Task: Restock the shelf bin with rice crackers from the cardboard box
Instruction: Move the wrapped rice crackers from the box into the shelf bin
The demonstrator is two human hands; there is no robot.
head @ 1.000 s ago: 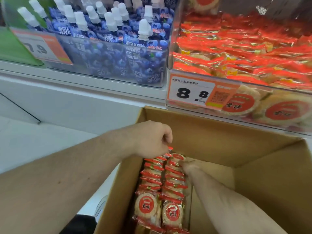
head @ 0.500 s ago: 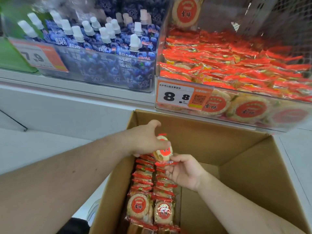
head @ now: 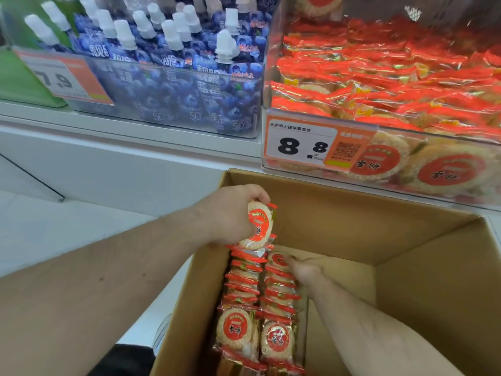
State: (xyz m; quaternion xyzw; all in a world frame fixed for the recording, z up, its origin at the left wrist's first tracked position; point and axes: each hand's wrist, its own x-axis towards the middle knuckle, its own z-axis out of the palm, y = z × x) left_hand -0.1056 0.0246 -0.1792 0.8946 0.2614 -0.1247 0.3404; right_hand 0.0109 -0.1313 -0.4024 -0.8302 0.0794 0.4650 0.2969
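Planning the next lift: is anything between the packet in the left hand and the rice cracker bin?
Nothing visible. The left hand holds the packet above the cardboard box; the bin, up and to the right, is open-topped, though its clear front wall must be cleared.

Blue spouted pouches (head: 173, 77) fill a clear bin beside a blurred, possibly 7.9, price tag (head: 63, 77)

White shelf (head: 130, 131) under two clear bins (head: 406, 169)
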